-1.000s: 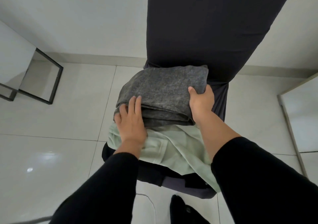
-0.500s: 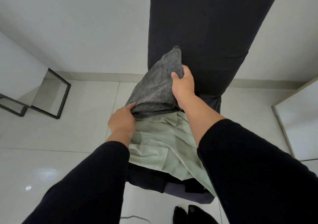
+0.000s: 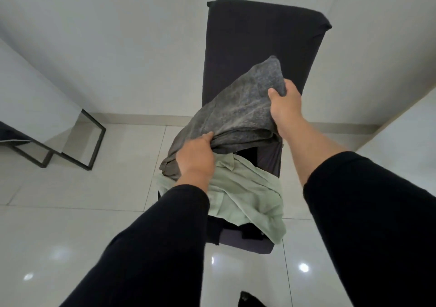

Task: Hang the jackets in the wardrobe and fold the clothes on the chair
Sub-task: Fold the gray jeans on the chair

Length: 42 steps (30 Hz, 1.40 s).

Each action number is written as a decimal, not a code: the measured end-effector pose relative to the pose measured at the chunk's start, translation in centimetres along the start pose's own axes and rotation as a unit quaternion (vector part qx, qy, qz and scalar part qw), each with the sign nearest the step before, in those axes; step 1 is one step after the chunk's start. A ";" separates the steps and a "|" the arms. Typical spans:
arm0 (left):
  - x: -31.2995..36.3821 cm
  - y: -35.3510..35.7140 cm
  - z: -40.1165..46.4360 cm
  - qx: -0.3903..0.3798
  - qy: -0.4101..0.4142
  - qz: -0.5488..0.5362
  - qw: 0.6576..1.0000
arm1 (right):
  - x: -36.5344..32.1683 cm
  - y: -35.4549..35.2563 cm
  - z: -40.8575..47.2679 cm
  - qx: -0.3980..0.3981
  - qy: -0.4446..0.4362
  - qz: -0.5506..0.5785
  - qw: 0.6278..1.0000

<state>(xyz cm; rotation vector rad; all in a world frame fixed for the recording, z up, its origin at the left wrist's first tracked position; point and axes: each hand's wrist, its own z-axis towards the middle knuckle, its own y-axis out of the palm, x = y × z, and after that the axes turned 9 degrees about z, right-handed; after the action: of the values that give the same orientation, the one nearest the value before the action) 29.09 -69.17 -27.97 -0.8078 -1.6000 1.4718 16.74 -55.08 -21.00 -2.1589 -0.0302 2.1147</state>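
Right hand (image 3: 284, 108): thumb and fingers are curled round the far upper corner of the folded grey garment (image 3: 236, 115), pinching it and holding that end raised against the chair (image 3: 259, 47) back.
Left hand (image 3: 195, 158): fingers are tucked under the grey garment's near lower edge and grip it there; the fingertips are hidden in the cloth.
Grey garment: held clear of the seat, tilted, its long axis running from the low near-left end by the left hand up to the high far-right corner in the right hand.
Green shirt (image 3: 243, 193): lies rumpled on the chair seat just below the grey garment, spilling over the seat's front right corner; the left wrist rests over its left edge.
Key relation: the grey garment spans both hands, so it likely needs setting aside before the green shirt, nearer the left hand, can be folded.
Surroundings: a black metal frame (image 3: 94, 146) stands on the tiled floor, well apart to the left.
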 end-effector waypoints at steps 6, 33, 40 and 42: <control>6.2 3.6 -4.6 -0.102 0.068 -0.008 0.992 | 3.2 -8.4 -0.9 0.018 0.034 -0.094 0.995; -2.6 12.0 1.4 -0.050 -0.257 -0.408 0.874 | 19.6 4.8 -3.7 -0.312 0.119 -0.482 0.810; -8.0 18.1 4.3 -0.136 -0.303 -0.220 0.917 | 26.9 9.3 -5.4 -0.272 0.099 -0.552 0.782; -8.4 19.4 5.0 -0.144 -0.324 -0.216 0.910 | 28.0 9.8 -5.1 -0.270 0.101 -0.560 0.776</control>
<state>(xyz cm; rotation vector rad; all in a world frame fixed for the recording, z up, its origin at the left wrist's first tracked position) 27.58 -76.57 -48.30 -0.0633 -2.3483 1.2471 21.79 -62.40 -49.73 -1.7313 -1.6097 1.1848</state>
